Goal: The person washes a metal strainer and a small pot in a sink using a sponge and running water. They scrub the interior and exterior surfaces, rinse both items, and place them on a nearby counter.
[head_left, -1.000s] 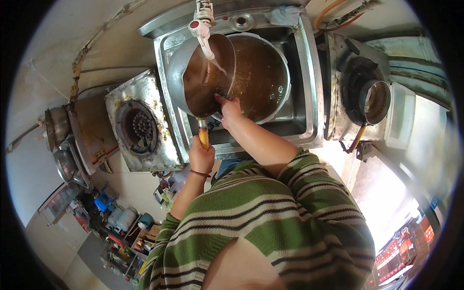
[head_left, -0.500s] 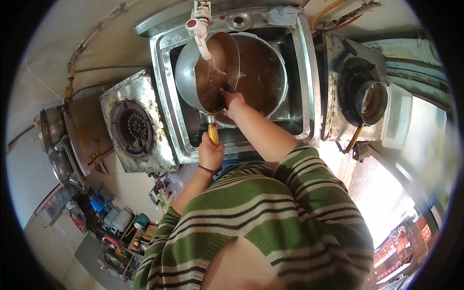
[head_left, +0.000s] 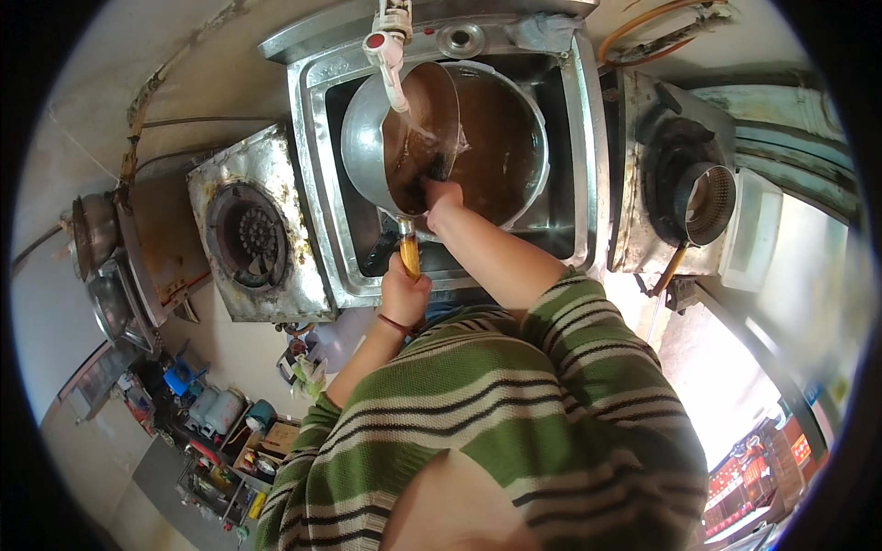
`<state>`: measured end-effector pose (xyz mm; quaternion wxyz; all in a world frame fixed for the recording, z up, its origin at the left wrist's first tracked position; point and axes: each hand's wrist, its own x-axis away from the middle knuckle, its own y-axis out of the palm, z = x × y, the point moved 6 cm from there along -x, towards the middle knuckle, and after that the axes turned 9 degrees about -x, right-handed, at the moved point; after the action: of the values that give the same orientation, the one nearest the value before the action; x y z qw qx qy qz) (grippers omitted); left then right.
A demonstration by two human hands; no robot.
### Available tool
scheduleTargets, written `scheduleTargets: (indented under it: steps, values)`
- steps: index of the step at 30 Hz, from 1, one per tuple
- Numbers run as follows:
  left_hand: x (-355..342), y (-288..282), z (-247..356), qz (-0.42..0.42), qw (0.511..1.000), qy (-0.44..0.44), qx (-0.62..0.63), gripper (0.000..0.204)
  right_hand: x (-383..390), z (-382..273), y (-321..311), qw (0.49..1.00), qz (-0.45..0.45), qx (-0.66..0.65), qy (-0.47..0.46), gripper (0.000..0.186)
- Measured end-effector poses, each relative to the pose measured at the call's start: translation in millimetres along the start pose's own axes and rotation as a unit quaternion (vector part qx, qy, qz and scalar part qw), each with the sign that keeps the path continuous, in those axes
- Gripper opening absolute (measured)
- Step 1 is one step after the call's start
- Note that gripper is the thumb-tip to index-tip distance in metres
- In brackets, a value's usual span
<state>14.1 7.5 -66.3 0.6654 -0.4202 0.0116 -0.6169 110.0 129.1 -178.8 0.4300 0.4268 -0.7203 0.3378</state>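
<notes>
Left grip closed round yellow handle of tilted pan, upper centre; right grip closed on dark clump inside, below running tap.

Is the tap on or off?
On: a thin stream of water runs from the spout of the tap down toward the pan.

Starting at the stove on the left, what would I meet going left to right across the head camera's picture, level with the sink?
Left stove → metal pan → large round tub of brown water → right stove → pale plastic box.
</notes>
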Motion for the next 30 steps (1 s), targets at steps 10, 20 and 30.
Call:
scheduleTargets:
  steps: [10, 20, 30]
  values:
    - [24, -24, 38, -0.139, 0.951, -0.163, 0.222, 0.025, -41, -137, 3, 0.874, -0.057, 0.171, -0.451, 0.026]
    - [-12, -3, 25, -0.089, 0.97, -0.128, 0.188, 0.03, 5, 27, 30, 0.952, -0.19, -0.218, 0.099, 0.03]
    - [34, -45, 21, -0.27, 0.948, -0.161, 0.053, 0.025, 35, -193, 57, 0.635, -0.27, 0.456, -0.562, 0.03]
